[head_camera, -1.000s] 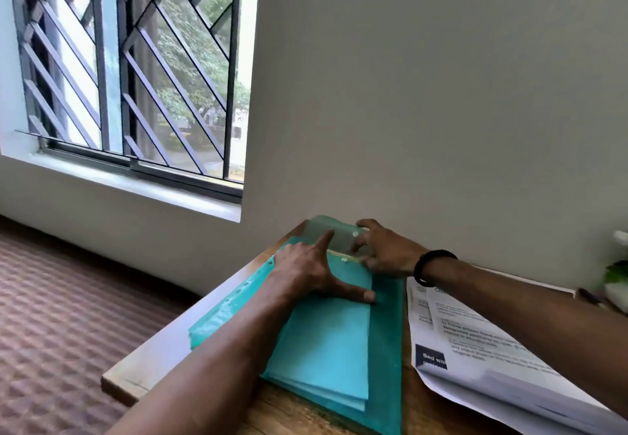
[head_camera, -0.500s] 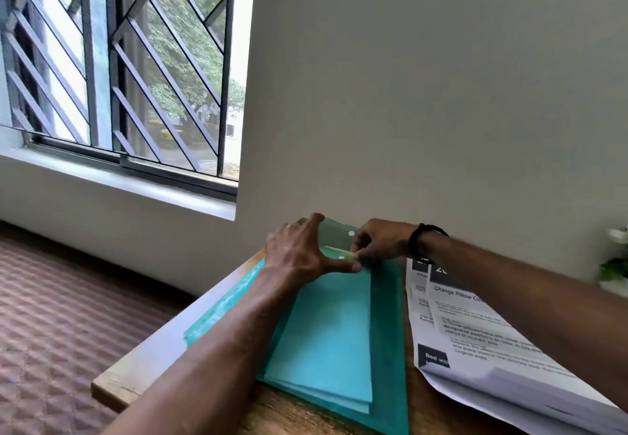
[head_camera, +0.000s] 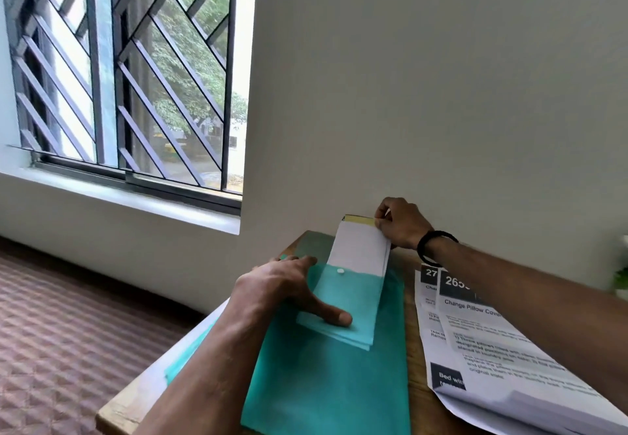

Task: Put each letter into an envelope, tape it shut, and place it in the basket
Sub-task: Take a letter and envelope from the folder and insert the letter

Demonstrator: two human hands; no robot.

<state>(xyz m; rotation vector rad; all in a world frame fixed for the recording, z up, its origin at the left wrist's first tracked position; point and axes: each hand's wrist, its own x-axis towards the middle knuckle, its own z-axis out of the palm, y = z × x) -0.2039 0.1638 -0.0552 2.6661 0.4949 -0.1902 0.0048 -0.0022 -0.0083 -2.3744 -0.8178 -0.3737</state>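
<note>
The fingers [head_camera: 383, 214] of the right hand [head_camera: 401, 222] are curled and pinch the far end of a stack of white envelopes [head_camera: 360, 251], close to the yellow strip [head_camera: 358, 219] along its top edge; a black band [head_camera: 435, 247] circles that wrist. The envelopes stick halfway out of the mouth of a green plastic folder [head_camera: 333, 377], their near half showing pale through the translucent green cover, just right of the folder's white snap button [head_camera: 340, 271]. The left hand [head_camera: 282, 285] lies flat on the folder with its fingers straight and spread, holding nothing; its thumb [head_camera: 331, 312] presses on the cover over the near end of the envelopes. The folder lies on a wooden table [head_camera: 119, 412] and reaches the table's far edge by the wall. Right of the folder, touching or nearly touching its edge, rests a pile of printed sheets [head_camera: 503, 359] with dark header boxes, partly under the right forearm. Beyond the folder to the left, a barred window [head_camera: 129, 70] shows trees outside.
</note>
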